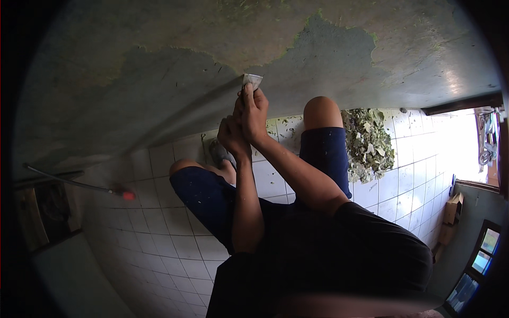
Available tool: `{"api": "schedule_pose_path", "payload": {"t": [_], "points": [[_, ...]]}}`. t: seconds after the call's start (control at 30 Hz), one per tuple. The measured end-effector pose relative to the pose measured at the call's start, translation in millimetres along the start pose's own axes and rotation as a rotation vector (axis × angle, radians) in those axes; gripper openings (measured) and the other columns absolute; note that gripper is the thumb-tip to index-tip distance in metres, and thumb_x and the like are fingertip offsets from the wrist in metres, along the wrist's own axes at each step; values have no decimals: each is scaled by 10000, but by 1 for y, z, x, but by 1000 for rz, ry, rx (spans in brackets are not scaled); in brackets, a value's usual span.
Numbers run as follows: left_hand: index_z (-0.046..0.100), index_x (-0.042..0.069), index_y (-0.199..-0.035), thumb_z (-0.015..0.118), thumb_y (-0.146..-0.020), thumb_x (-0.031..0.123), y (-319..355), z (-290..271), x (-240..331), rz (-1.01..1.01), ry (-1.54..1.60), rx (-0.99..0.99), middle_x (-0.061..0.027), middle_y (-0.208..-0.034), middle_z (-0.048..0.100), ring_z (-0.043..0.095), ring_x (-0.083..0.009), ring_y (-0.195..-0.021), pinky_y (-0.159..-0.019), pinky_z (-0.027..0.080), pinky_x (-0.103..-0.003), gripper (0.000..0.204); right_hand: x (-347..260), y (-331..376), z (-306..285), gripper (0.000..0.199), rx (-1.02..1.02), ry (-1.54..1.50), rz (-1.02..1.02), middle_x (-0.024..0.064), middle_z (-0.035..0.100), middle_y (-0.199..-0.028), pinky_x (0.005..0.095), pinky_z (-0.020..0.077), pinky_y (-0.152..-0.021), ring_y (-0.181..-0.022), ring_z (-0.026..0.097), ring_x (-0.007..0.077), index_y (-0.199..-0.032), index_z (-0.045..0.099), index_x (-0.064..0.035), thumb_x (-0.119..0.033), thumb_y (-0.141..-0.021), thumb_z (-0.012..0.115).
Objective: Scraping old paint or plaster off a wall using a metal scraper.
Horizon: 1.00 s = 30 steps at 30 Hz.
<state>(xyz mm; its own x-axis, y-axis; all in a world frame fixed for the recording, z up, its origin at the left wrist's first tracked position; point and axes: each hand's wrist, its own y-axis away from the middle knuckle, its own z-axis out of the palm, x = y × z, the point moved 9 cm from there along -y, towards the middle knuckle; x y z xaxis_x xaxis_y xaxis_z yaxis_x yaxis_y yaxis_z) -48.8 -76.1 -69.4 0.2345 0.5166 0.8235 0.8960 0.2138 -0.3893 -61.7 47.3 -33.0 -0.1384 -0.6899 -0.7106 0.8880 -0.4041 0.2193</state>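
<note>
A scraper (253, 80) with a flat metal blade meets the wall (175, 79) in front of me. My right hand (255, 114) grips it, thumb pressed along the blade's base. Just below and to the left, my left hand (233, 135) is closed against the lower part of the grip; its fingers partly hide the handle. Around the blade the wall shows bare grey, with yellowish-green old paint (212, 32) left above in a ragged edge.
A heap of paint flakes (369, 143) lies on the white tiled floor (175, 222) beside my right knee. Smaller flakes are scattered below the wall. A grey hose (69, 180) with a red end sits at left. Cardboard boxes (452, 212) stand near the bright doorway at right.
</note>
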Motion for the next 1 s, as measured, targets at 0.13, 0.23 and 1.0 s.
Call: {"api": "schedule_pose_path", "payload": {"t": [0.13, 0.23, 1.0], "points": [[554, -25, -727, 555, -1001, 178, 3, 11, 1, -237, 227, -1, -160, -642, 605, 582, -263, -547, -521, 434, -395, 341, -21, -4, 0, 376, -3, 48, -90, -64, 443, -623, 237, 308, -438, -497, 378, 38, -892, 523, -82, -397, -1097, 531], [553, -22, -737, 568, -1001, 184, 11, 9, 24, 12, -152, -20, -163, -642, 607, 591, -258, -543, -512, 427, -388, 335, -19, 0, -4, 380, -2, 94, -74, -63, 442, -621, 238, 308, -444, -503, 382, 35, -889, 530, -78, -397, -1095, 536], [523, -68, -705, 560, -988, 161, 8, 15, 12, -177, 231, 22, -159, -612, 558, 506, -171, -567, -540, 401, -385, 366, -25, -5, -8, 372, 24, 29, -75, -50, 400, -589, 258, 272, -390, -426, 338, 59, -887, 504, -86, -395, -1090, 550]]}}
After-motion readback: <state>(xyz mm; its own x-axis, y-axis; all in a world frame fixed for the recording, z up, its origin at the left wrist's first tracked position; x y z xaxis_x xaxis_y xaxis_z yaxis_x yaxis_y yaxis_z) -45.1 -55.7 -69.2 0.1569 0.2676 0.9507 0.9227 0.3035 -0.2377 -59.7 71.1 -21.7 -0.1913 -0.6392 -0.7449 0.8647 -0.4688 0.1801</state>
